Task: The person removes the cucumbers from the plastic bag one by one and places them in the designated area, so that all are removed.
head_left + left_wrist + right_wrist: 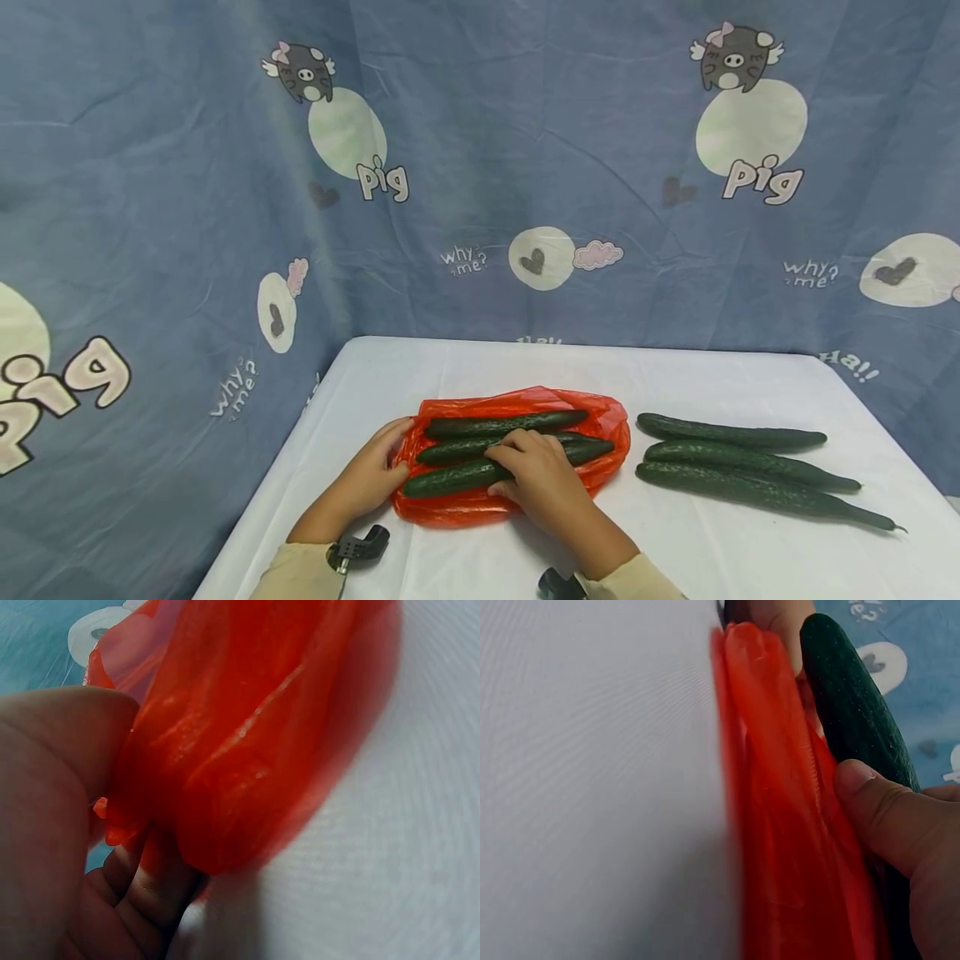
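A red plastic bag (450,514) lies spread on the table with three dark green cucumbers in its opening. My left hand (372,473) is at the bag's left end; in the left wrist view its thumb and curled fingers pinch the red film (232,742). With my right hand (542,477) I grip the nearest cucumber (452,479) around its middle. The right wrist view shows my thumb along the side of this cucumber (859,705), next to the bag's near wall (780,787). Beyond it lie the middle cucumber (453,451) and the far cucumber (495,424).
Three more cucumbers lie side by side on the right of the white-covered table (660,554): a far one (731,434), a middle one (750,463) and a longer near one (765,493). A blue printed curtain (465,125) hangs behind and to the left.
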### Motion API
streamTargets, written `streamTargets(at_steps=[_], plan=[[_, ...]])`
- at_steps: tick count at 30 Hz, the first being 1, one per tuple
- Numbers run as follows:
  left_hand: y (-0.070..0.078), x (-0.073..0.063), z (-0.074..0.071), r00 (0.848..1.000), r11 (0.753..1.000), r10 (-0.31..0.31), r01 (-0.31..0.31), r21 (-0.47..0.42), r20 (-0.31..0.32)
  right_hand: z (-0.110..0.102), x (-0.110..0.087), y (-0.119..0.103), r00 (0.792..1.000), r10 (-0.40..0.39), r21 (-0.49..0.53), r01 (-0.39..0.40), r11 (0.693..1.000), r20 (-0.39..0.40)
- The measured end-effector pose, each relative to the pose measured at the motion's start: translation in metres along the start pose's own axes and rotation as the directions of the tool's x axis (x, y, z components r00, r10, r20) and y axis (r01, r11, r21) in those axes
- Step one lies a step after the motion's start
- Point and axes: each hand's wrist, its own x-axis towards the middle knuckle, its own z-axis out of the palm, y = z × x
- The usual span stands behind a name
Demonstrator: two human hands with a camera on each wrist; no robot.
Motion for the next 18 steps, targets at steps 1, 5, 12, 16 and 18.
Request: streamTargets(at_steps=[1, 5, 12, 16, 18], plan=[[0.0, 0.0, 0.0, 1.0, 1.0, 0.0, 0.0, -0.001, 0.001, -0.001, 0.0, -0.001, 1.0, 0.0, 0.004, 0.0, 1.0, -0.002], [0.0, 0.0, 0.0, 1.0, 1.0, 0.008, -0.008, 0.001, -0.002, -0.004, 0.001, -0.003, 1.0, -0.004, 0.026, 0.005, 1.0, -0.016], [-0.002, -0.001, 0.001, 1.0, 1.0, 0.01, -0.01, 0.008, -0.004, -0.012, 0.002, -0.003, 1.0, -0.025, 0.065, 0.025, 0.998, -0.011], [-0.002, -0.001, 0.001, 1.0, 1.0, 0.015, -0.015, 0.011, -0.009, -0.017, 0.003, -0.004, 1.0, -0.031, 0.076, 0.031, 0.997, 0.003], [-0.002, 0.0, 0.001, 1.0, 1.0, 0.014, -0.014, 0.007, -0.01, -0.02, 0.004, -0.005, 0.999, -0.031, 0.077, 0.03, 0.997, 0.008]])
